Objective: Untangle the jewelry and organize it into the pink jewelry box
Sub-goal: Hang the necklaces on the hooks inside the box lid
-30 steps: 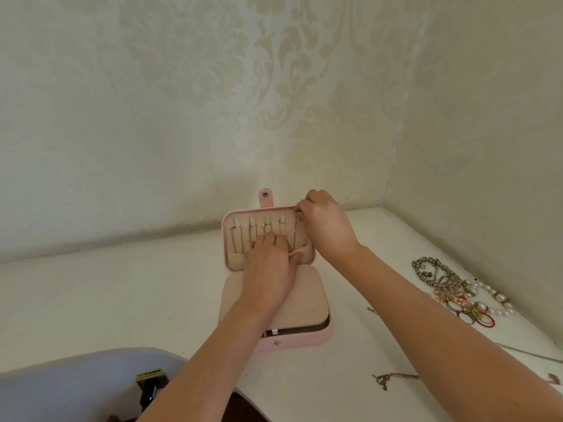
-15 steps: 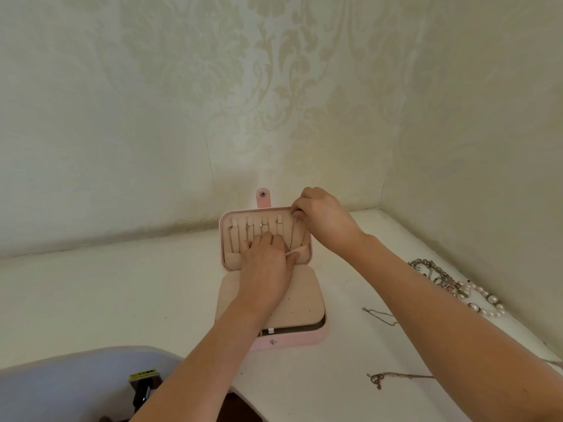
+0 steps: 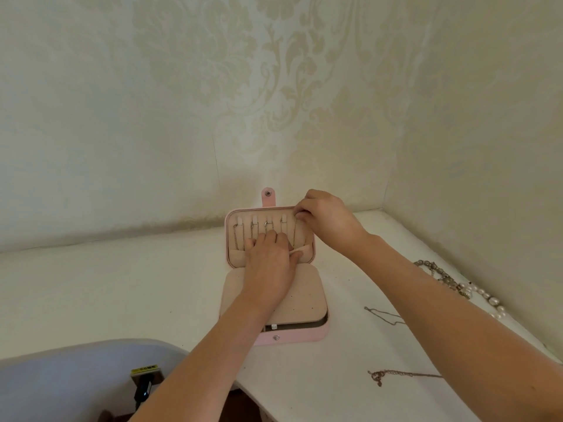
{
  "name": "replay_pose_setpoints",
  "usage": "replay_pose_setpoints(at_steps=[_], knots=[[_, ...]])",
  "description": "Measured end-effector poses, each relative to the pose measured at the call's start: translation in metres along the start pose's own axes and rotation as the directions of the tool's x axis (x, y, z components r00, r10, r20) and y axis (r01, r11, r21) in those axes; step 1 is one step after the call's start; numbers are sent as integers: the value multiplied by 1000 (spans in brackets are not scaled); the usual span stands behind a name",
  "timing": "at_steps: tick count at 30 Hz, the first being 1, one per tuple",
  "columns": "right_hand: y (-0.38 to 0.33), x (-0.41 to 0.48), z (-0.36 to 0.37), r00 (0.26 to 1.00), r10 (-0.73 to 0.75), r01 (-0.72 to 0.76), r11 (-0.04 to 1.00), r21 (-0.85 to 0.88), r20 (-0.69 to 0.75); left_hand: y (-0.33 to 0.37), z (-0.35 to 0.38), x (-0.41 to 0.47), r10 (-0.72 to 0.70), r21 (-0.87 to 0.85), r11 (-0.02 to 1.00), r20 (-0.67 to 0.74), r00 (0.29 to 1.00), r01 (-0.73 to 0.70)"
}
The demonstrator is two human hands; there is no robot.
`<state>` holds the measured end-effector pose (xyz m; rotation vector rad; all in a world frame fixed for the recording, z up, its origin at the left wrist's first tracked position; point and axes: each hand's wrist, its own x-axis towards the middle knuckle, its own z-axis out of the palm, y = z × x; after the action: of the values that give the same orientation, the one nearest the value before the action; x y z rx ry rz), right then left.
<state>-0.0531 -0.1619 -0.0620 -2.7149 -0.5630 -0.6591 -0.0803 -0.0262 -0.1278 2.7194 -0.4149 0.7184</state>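
Cream papered corner, white table [image 3: 106, 284].
Damask wallpaper [image 3: 274, 86] covers the far and right walls; grey chair [image 3: 76, 370] near left.

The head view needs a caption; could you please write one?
Right hand pinches a thin chain at the pink jewelry box's top corner, left hand rests on its lid pocket; loose necklaces nearby.
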Motion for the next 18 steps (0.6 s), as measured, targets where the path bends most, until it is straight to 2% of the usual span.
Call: replay_pose_setpoints(at_steps=[3,11,15,17,18], knots=[[-1,1,4,996,28,-24,998,54,-87,0,-1,-1,2,-10,1000,-10,1000,-2],[8,1,5,988,-27,38,997,66,-151,1,-2,-1,0,-1,1000,3,1000,0],[17,1,1,978,97,-33,946,321,-185,1,-2,-1,-1,-7,1000,-13,1000,1],[22,0,-2,982,151,-86,891,446,-114,1,-1,-1,-1,-7,1000,-10,1000,1],[24,0,-4,986,166,-130,860,493,-30,1,-1,0,1,-13,1000,-15,1000,-1]])
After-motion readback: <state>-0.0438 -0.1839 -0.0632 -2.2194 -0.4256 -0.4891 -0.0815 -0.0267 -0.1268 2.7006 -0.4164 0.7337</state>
